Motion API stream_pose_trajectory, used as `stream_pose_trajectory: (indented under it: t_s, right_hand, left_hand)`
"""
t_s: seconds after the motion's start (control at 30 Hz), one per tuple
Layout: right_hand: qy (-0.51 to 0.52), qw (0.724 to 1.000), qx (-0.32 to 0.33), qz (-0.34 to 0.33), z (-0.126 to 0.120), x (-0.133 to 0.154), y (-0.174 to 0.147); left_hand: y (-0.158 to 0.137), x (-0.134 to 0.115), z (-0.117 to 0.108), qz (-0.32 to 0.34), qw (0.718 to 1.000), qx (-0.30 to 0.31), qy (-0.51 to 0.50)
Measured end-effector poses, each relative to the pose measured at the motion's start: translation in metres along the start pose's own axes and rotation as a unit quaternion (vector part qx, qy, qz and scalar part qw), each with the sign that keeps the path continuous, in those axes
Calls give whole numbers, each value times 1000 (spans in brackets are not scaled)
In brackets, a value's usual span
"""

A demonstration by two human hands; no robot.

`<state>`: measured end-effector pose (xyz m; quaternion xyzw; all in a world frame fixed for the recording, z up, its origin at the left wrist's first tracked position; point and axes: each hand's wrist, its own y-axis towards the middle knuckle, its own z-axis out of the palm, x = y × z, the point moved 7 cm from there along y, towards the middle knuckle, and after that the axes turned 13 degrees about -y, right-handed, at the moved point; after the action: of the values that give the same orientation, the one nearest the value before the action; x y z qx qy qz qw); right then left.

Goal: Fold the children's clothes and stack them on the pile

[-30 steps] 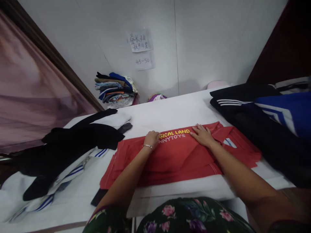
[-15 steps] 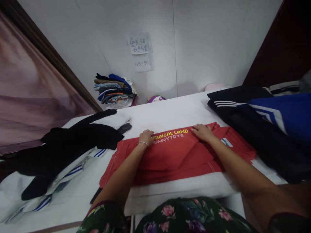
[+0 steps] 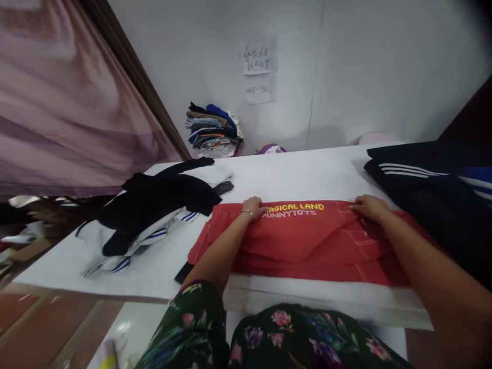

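A red folded garment (image 3: 295, 241) with pale seam stitching lies across the white table in front of me; yellow and white lettering runs along its far side. My left hand (image 3: 253, 207), with a bracelet at the wrist, grips the far edge just left of the lettering, its thumb on the cloth. Further right, my right hand (image 3: 371, 207) pinches the same far edge between thumb and fingers. Whether the garment is a jacket or a sweatshirt I cannot tell. Something black (image 3: 183, 272) shows from under its near left corner.
Black and white clothes (image 3: 169, 197) lie loosely on the table's left. Dark garments with white stripes (image 3: 415, 205) are piled at the right. Against the wall stands a stack of folded clothes (image 3: 213, 130), near a pink curtain (image 3: 77, 102). The white table (image 3: 292, 177) has its near edge at my body.
My right hand has moved rightward along the garment's far edge and now pinches it. The right part of the garment is spread over a small label seen before. The view has swung left.
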<state>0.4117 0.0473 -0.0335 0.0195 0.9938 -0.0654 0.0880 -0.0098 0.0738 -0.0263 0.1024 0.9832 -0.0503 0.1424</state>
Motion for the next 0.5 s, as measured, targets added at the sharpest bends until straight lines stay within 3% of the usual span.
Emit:
stream_pose_trajectory:
  t_s: [0.13,0.23,0.37,0.5]
  right_hand:
    - [-27,999,9,32,8,-6,-1]
    - [-54,996,-70,17,-5,9,-6]
    - [24,976,-173,-126,-23,78,-32]
    - [31,970,-146,-191,-15,144,-62]
  left_hand:
    - [-5,4,-4,6,999,32,1]
    - [-13,22,-15,-9,999,33,12]
    - [-24,54,-26,-48,998,25,35]
    - [-28,73,-29,-70,996,45,27]
